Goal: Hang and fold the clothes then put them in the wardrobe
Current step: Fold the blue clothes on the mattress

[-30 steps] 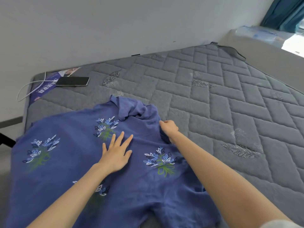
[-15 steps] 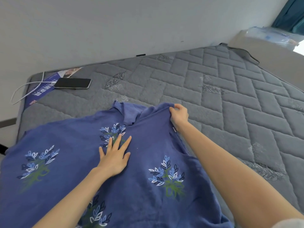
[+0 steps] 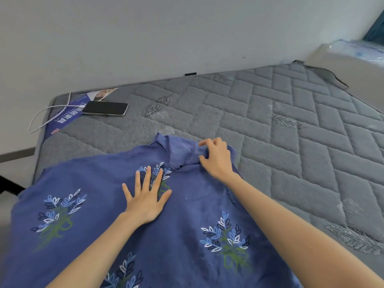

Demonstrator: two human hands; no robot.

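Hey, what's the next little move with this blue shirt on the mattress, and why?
Probably pull the bunched collar flat with the right hand, since it is pinching wrinkled fabric there while the left hand lies flat, pinning the blue shirt.

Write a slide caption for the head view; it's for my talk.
Left hand flat on blue floral garment while right hand pinches its collar on grey mattress.

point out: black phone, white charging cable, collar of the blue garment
black rectangular phone (image 3: 105,108), head view, middle of its dark screen
white charging cable (image 3: 44,113), head view, loop left of the phone
collar of the blue floral garment (image 3: 181,151), head view, raised fabric left of the right hand
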